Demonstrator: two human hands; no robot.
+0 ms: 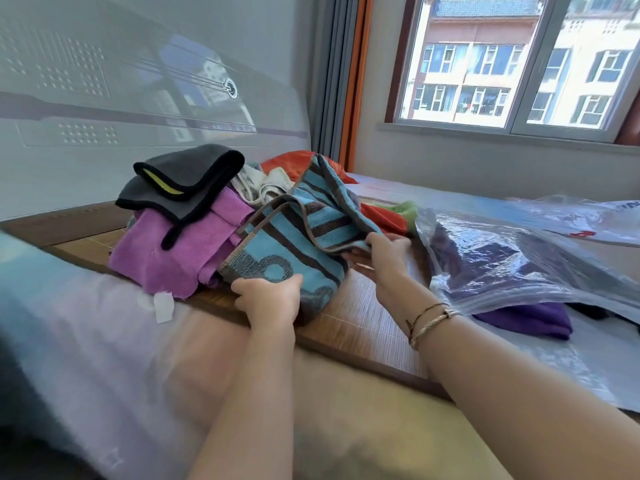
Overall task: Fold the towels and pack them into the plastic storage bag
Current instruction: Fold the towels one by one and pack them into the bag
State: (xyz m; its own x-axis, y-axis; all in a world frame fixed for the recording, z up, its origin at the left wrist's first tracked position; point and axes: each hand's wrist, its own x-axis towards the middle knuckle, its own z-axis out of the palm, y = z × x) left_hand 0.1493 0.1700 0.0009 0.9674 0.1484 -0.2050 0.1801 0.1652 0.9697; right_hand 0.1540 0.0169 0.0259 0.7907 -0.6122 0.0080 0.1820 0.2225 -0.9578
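Observation:
A blue towel with brown stripes [304,216] lies bunched on the bamboo mat [349,306]. My left hand [268,297] grips its near lower edge. My right hand [384,254] pinches its right edge, a little higher. Behind it is a pile of towels: a pink one [166,254], a dark grey one with black trim [183,178] on top, a whitish one [263,185], an orange one [294,162] and a green one [408,207]. To the right lies the clear plastic storage bag [502,258], with a purple towel [530,318] sticking out of its near opening.
A grey headboard [104,116] stands behind the pile. A second plastic bag [581,216] lies at the far right. A window [502,60] and curtains [343,74] fill the back wall. A white tag [163,306] lies on the pale bedsheet at the left.

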